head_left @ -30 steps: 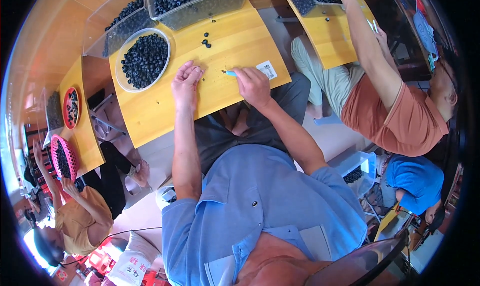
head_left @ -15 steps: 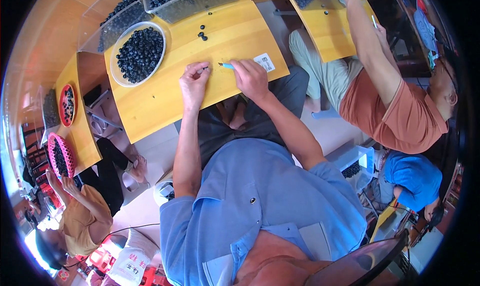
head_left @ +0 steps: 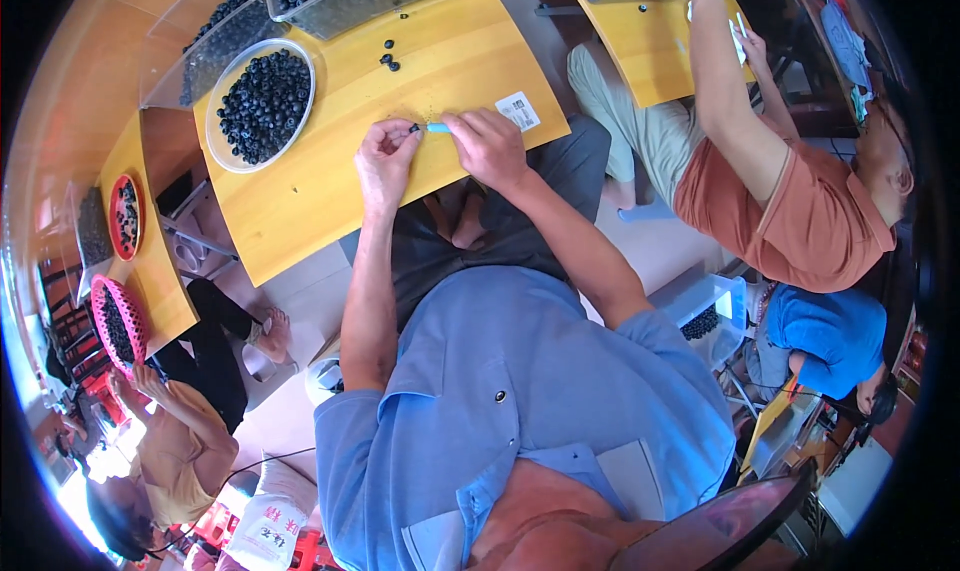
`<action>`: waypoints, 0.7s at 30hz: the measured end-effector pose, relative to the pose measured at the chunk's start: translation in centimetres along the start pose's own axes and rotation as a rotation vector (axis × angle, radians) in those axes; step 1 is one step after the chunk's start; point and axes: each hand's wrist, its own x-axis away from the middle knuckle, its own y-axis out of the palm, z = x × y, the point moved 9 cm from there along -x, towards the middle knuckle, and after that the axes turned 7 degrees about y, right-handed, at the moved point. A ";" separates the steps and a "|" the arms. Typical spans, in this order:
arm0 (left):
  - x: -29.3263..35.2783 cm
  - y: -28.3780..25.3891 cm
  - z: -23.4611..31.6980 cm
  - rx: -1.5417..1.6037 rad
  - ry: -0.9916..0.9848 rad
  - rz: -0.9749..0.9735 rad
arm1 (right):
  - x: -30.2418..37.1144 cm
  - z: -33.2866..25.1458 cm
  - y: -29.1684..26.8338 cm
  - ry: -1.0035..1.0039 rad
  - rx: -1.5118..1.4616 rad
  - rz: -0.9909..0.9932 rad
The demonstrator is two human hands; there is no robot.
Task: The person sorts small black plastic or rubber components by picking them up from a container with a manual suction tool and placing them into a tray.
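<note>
Clock centred on your hands, 12 is away from you. Change over the last second: the gap between your hands over the table point(head_left: 300, 211) has closed. Your right hand point(head_left: 488, 151) has brought the blue-handled tool point(head_left: 438, 128) across toward 9, gripped between thumb and fingers, its tip now right at the berry point(head_left: 414, 128). Your left hand point(head_left: 385, 161) has thumb and fingertips pinched on that berry, just above the table's near side. Reads to me as the work going from approach to tool-on-berry; can't tell whether the tip actually touches. Containers, biggest down: big clear bin point(head_left: 380, 6) at 11, heaped with dark berries, top cut off by the view; second clear bin point(head_left: 225, 56) at 10, butted close to it, also well stocked; round tub point(head_left: 238, 167) between 9 and 10, a broad pile inside, some bare bottom showing at the near edge. Far off on another table at 8, pink basket point(head_left: 143, 316) with dark berries; red dish point(head_left: 115, 246) above it, sparser, pale bits mixed in. Smallest: loose berries point(head_left: 393, 66) at 11, outside any container.
</note>
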 end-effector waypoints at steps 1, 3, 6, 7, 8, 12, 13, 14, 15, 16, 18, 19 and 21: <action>0.0 -0.1 0.1 -0.040 0.019 -0.007 | 0.0 0.0 -0.1 0.001 0.000 -0.001; 0.0 -0.1 0.0 -0.079 0.037 -0.013 | -0.1 -0.3 -0.2 -0.016 0.026 -0.005; 0.1 -0.1 -0.3 -0.098 0.037 -0.013 | 0.0 -0.3 -0.1 -0.012 0.030 -0.025; 0.1 -0.1 -0.3 -0.064 0.040 -0.002 | 0.0 -0.4 -0.1 -0.013 0.030 -0.026; 0.1 -0.1 -0.3 -0.031 0.042 0.008 | -0.1 -0.5 -0.2 -0.018 0.027 -0.021; 0.2 0.2 0.3 -0.088 0.044 0.000 | 0.2 -0.3 0.0 -0.012 0.041 -0.032; 0.1 0.4 0.4 -0.093 0.043 0.000 | 0.2 -0.2 0.1 -0.007 0.041 -0.038; 0.1 0.5 0.4 -0.098 0.042 0.000 | 0.1 -0.2 0.2 -0.017 0.040 -0.027; 0.1 0.5 0.4 -0.097 0.037 0.000 | 0.0 -0.2 0.1 -0.028 0.038 -0.015; 0.1 0.5 0.5 -0.090 0.032 -0.004 | 0.0 -0.2 0.2 -0.025 0.038 -0.019; 0.1 0.5 0.6 -0.083 0.025 -0.008 | 0.1 -0.3 0.1 -0.035 0.039 -0.015; 0.1 0.5 0.6 -0.084 0.020 -0.009 | 0.1 -0.3 0.1 -0.034 0.038 -0.016; 0.2 0.5 0.6 -0.084 0.014 -0.010 | 0.1 -0.3 0.1 -0.038 0.038 -0.017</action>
